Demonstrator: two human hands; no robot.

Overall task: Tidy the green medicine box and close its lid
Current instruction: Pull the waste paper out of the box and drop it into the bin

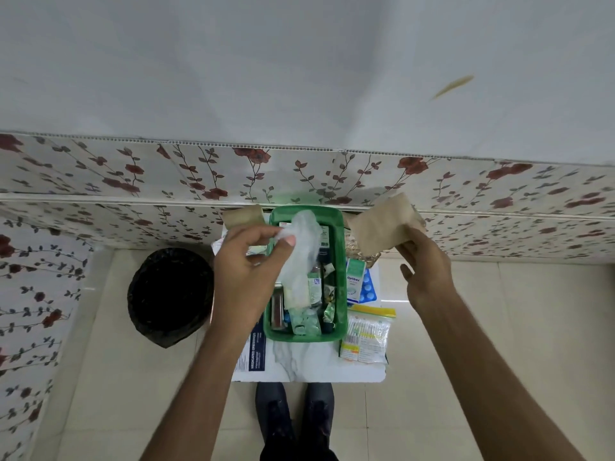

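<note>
The green box (341, 261) sits open on the small table (299, 364), crammed with packets. The left hand (246, 271) pinches a limp clear bag (301, 247) above it; the right hand (422, 261) pinches a brown paper packet (382, 224). Both look light and crushable, best held by an edge.

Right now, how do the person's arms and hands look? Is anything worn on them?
Both forearms are bare up to the bottom edge of the picture, with no sleeves showing. The left hand and the right hand wear no gloves, and I see no watch, ring or bracelet. Nails are short and unpainted.
</note>
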